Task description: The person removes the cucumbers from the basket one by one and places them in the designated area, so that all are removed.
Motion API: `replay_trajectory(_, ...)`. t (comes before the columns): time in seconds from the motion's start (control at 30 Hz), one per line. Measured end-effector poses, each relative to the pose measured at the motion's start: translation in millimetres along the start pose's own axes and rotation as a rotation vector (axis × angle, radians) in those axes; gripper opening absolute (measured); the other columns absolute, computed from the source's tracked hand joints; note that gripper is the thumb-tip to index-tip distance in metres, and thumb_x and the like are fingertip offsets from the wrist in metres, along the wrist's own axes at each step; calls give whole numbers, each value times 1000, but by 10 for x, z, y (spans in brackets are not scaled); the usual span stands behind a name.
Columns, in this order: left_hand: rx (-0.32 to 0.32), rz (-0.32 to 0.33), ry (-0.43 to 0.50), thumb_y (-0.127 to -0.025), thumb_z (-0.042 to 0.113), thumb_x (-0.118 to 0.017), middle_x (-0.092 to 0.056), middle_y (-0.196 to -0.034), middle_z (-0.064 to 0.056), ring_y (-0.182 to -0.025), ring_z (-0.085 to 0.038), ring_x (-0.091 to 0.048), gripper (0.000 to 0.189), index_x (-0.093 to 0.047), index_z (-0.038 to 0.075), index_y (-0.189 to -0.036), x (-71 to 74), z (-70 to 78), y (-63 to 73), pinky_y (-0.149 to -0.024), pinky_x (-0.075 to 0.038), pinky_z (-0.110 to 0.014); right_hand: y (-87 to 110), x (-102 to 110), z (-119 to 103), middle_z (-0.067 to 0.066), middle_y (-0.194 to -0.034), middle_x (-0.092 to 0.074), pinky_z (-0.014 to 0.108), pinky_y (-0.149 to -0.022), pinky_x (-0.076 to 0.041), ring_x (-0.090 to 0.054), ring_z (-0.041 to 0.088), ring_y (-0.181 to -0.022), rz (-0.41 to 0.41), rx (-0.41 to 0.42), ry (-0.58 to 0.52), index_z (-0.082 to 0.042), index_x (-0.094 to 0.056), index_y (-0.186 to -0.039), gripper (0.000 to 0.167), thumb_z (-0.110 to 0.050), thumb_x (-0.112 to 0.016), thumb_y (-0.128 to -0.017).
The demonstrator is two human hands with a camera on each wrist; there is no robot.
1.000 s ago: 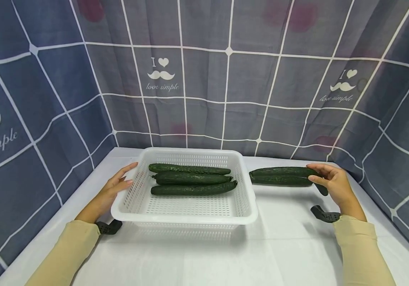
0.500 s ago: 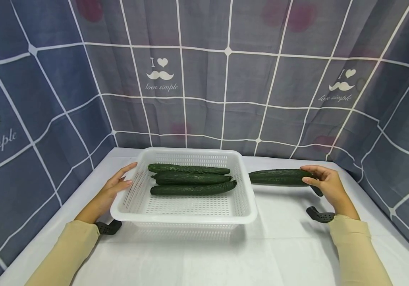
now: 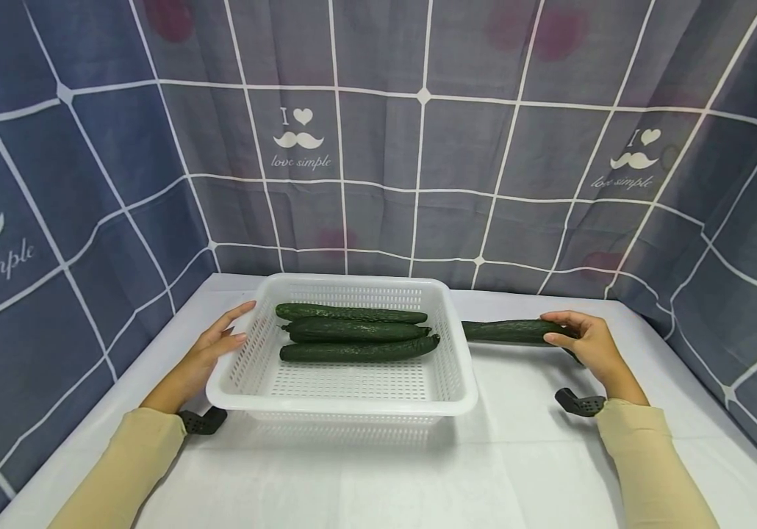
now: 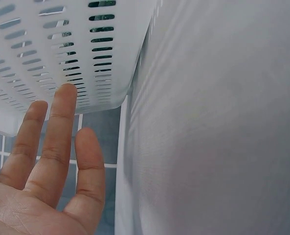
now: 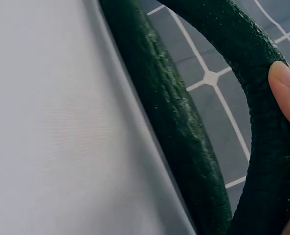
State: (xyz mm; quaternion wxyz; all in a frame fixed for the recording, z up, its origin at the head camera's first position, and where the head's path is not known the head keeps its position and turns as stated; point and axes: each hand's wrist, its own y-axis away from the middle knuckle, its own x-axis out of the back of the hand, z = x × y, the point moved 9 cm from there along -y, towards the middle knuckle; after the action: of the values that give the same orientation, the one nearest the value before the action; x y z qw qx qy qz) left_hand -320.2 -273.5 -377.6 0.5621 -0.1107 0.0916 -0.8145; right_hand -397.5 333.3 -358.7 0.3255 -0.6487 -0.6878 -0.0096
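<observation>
A white perforated plastic basket [image 3: 345, 404] stands on the white-covered table, with three dark green cucumbers [image 3: 359, 329] lying side by side in it. My left hand [image 3: 206, 360] touches its left side, fingers extended; in the left wrist view several straight fingers [image 4: 54, 147] lie by the slotted wall. Right of the basket, my right hand [image 3: 593, 349] grips a curved cucumber [image 3: 511, 331] near its right end. In the right wrist view the thumb [image 5: 287, 90] presses on this cucumber, while another cucumber [image 5: 169, 117] lies behind it along the table; the head view mostly hides that one.
A grey checked curtain [image 3: 378, 147] with white lines encloses the table at the back and both sides. White cloth [image 3: 378, 470] covers the tabletop in front of the basket. A black wrist mount [image 3: 578, 402] sits under the right wrist, another [image 3: 203, 421] under the left.
My right hand has moved left and slightly nearer with the cucumber, which now covers the one behind it in the head view. The left hand and basket have stayed put.
</observation>
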Motion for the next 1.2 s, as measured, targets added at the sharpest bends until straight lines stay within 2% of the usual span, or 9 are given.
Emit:
replay_trajectory(0.2, 8, 5, -2, -112, 7, -42, -61, -139, 8, -116, -14, -68, 60, -47, 46, -158, 5, -13, 0, -84, -62, -35, -34, -76, 86, -33, -105, -69, 13, -75, -52, -63, -8, -92, -17, -5, 60, 17, -69, -124, 34, 8, -80, -93)
replay_trajectory(0.37, 11, 4, -5, -112, 7, -42, -61, -139, 8, -115, -14, -68, 60, -46, 46, -158, 6, -15, 0, -84, -62, -35, -43, -124, 91, -27, -104, -72, 14, -74, -52, -63, -7, -90, -27, 1, 81, 16, -71, -122, 33, 8, -81, -91)
replay_trajectory(0.47, 5, 2, 0, -112, 6, -42, -61, -138, 7, -114, -14, -69, 60, -47, 46, -157, 8, -13, 0, -84, -62, -35, -44, -157, 82, -13, -106, -78, 14, -76, -52, -63, -8, -91, -45, -12, 110, 13, -73, -122, 33, 4, -83, -92)
replay_trajectory(0.63, 0, -3, 12, -112, 7, -42, -62, -138, 6, -114, -14, -69, 59, -47, 44, -158, 7, -10, 0, -84, -62, -35, -45, -235, 78, 19, -119, -78, 13, -82, -50, -60, -13, -97, -92, -32, 172, 9, -75, -123, 35, -4, -86, -92)
replay_trajectory(0.73, 13, 1, 4, -113, 9, -43, -61, -139, 7, -115, -14, -68, 58, -45, 43, -160, 10, -14, 1, -85, -62, -36, -46, -283, 87, 25, -123, -75, 14, -84, -50, -59, -13, -100, -121, -35, 206, 7, -77, -123, 35, -6, -87, -91)
replay_trajectory(0.83, 26, 10, -7, -113, 10, -43, -61, -138, 7, -115, -13, -69, 57, -43, 41, -161, 14, -16, 2, -85, -62, -36, -48, -324, 88, 24, -125, -75, 16, -87, -51, -61, -6, -106, -140, -37, 231, 4, -78, -122, 35, -8, -88, -91)
replay_trajectory(0.97, 29, 12, -14, -113, 11, -43, -61, -139, 7, -115, -14, -68, 57, -41, 40, -162, 13, -16, 1, -85, -63, -36, -46, -350, 88, 23, -126, -75, 17, -92, -48, -66, 15, -115, -144, -35, 263, 2, -80, -121, 34, -7, -89, -89)
replay_trajectory(1.03, 25, 9, -13, -113, 10, -43, -60, -139, 7, -115, -14, -68, 58, -42, 41, -162, 11, -13, -1, -85, -63, -36, -45, -356, 103, 22, -124, -75, 21, -94, -48, -67, 25, -116, -137, -29, 290, 1, -81, -118, 34, -5, -91, -87)
replay_trajectory(1.2, 12, 3, -10, -113, 8, -42, -60, -139, 7, -115, -14, -69, 60, -45, 45, -160, 6, -8, -3, -84, -63, -36, -34, -381, 113, 24, -118, -74, 54, -104, -50, -64, 45, -118, -145, -9, 306, 4, -81, -112, 29, 2, -90, -85)
